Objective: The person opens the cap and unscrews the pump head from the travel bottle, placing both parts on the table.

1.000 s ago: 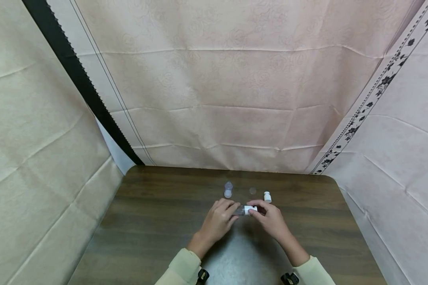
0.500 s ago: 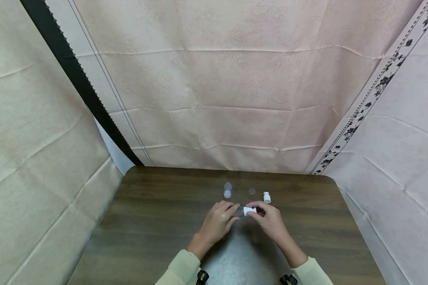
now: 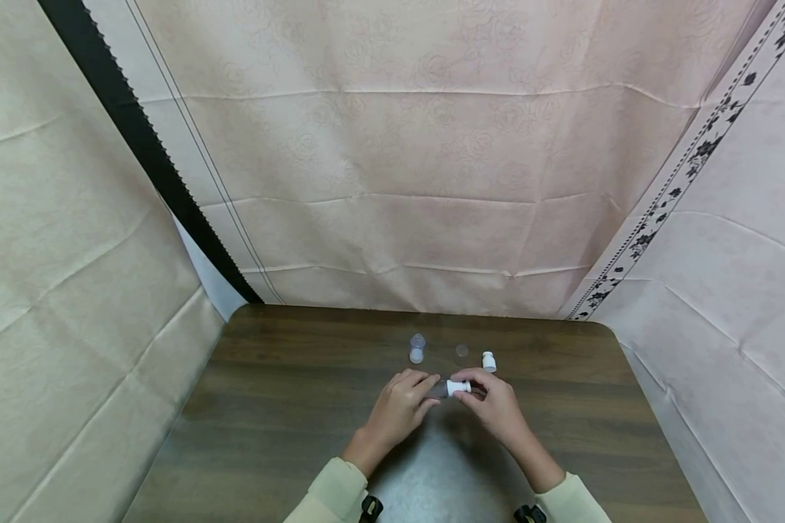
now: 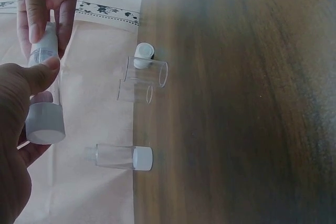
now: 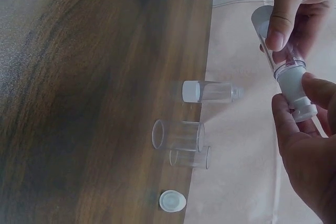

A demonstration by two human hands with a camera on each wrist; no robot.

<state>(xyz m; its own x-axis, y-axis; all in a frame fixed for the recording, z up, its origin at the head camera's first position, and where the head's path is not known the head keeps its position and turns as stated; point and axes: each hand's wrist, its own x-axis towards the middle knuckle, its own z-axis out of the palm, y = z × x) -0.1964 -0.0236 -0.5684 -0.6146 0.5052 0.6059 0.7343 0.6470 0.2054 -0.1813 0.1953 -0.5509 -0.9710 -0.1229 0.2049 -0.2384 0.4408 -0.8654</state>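
Both hands hold one clear bottle (image 3: 439,389) just above the table, lying roughly level between them in the head view. My left hand (image 3: 397,408) grips its transparent body, which ends in a whitish base (image 4: 45,124). With thumb and fingers, my right hand (image 3: 490,401) pinches the white pump fitting (image 5: 292,85) at the other end. A narrower white tip (image 5: 304,112) shows beyond that fitting, near the right fingers. Beyond the hands, a second clear bottle (image 3: 417,348) with a white base stands on the table.
A clear, open cylinder-shaped cover (image 3: 461,350) stands behind the hands; a second clear outline (image 4: 135,92) shows beside it in the wrist views. Right of it stands a small white piece (image 3: 489,362). The brown wooden table (image 3: 268,407) meets hanging pale cloth (image 3: 392,218) at its far edge.
Very little differs. The right thumb has shifted slightly on the white fitting, while both hands keep hold of the bottle. Things on the table have stayed put.
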